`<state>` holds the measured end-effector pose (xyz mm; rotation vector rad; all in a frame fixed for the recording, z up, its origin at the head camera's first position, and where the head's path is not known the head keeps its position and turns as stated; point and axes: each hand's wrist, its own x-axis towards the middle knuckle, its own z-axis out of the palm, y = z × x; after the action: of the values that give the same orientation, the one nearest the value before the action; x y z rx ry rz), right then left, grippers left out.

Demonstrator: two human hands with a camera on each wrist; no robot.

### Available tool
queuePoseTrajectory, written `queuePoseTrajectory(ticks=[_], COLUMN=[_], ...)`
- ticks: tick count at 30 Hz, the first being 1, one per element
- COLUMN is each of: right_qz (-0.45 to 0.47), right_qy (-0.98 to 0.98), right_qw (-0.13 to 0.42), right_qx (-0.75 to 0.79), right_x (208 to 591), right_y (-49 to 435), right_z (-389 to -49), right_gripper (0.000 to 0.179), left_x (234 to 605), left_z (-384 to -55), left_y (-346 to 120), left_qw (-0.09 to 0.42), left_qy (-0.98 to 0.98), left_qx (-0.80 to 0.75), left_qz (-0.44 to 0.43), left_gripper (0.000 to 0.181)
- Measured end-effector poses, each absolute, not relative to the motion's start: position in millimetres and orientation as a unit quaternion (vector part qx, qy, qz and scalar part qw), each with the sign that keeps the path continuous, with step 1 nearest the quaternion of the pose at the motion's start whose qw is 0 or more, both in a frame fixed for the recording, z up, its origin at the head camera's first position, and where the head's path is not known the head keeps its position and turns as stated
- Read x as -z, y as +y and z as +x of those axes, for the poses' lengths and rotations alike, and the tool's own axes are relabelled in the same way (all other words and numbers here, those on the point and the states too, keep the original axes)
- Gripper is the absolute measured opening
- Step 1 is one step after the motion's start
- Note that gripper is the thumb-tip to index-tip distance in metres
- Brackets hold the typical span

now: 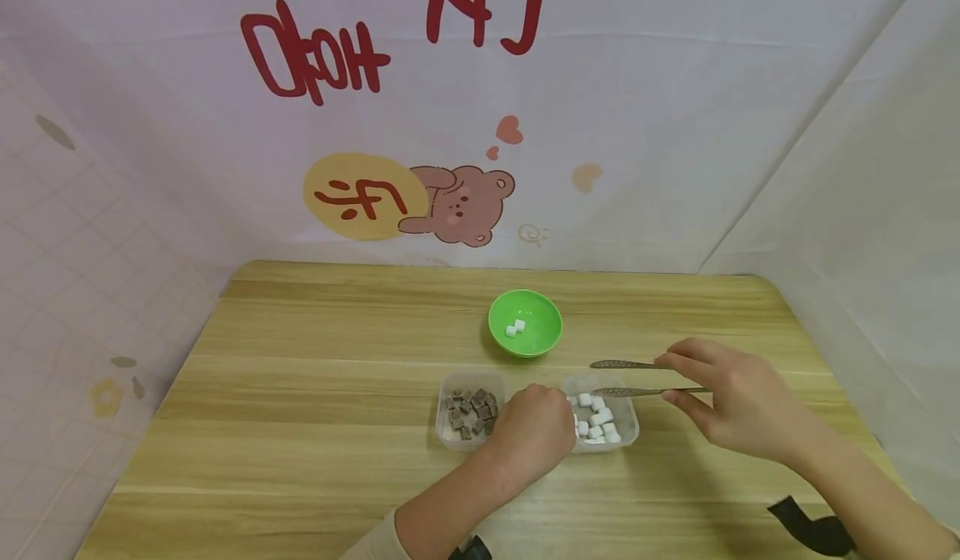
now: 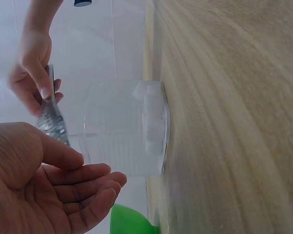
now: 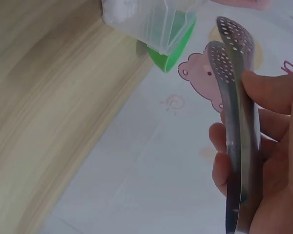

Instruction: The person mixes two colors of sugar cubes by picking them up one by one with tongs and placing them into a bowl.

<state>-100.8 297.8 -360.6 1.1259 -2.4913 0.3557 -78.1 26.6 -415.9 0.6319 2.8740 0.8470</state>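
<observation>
My right hand (image 1: pixel 738 389) holds perforated metal tongs (image 3: pixel 241 122), its thumb on one arm and fingers on the other. The tong tips are apart, above a clear plastic container (image 1: pixel 632 427) of white cubes (image 1: pixel 600 418); nothing shows between them. At that container's left side, my left hand (image 1: pixel 536 427) has its fingers curled, with thumb and forefinger pinching the rim in the left wrist view; its back hides part of the container. Left of this hand stands a second clear container (image 1: pixel 442 435) with brown cubes (image 1: pixel 468 410).
A green bowl (image 1: pixel 536 339) with two white cubes (image 1: pixel 515 328) stands behind the containers. The wooden table (image 1: pixel 300 427) meets a printed white cloth (image 1: pixel 637 110) at the back, with more cloth along both sides.
</observation>
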Motion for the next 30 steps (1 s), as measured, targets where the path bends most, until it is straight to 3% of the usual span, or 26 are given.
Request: queuePoseTrajectory(ticks=[5, 10, 13, 30], right_qz=[0.424, 0.448, 0.455, 0.474], right_qy=[-0.885, -0.88, -0.878, -0.875], right_qw=[0.172, 0.151, 0.141, 0.08], right_qx=[-0.084, -0.056, -0.038, 0.058], right_x=[357.5, 358.7, 360.6, 363.9], right_y=[294.5, 288.5, 283.3, 259.4], right_z=[-95.5, -93.3, -93.1, -99.5], right_gripper=[0.063, 0.021, 0.031, 0.025], left_x=[415.9, 416.7, 417.5, 417.9], left_z=[-77.7, -77.4, -77.0, -77.1], left_y=[26.6, 26.8, 26.8, 26.3], left_qw=[0.037, 0.033, 0.034, 0.039], left_qy=[0.938, 0.938, 0.938, 0.935], left_qx=[-0.276, -0.277, -0.279, -0.288], left_qz=[0.207, 0.206, 0.203, 0.201], left_gripper=[0.042, 0.042, 0.042, 0.044])
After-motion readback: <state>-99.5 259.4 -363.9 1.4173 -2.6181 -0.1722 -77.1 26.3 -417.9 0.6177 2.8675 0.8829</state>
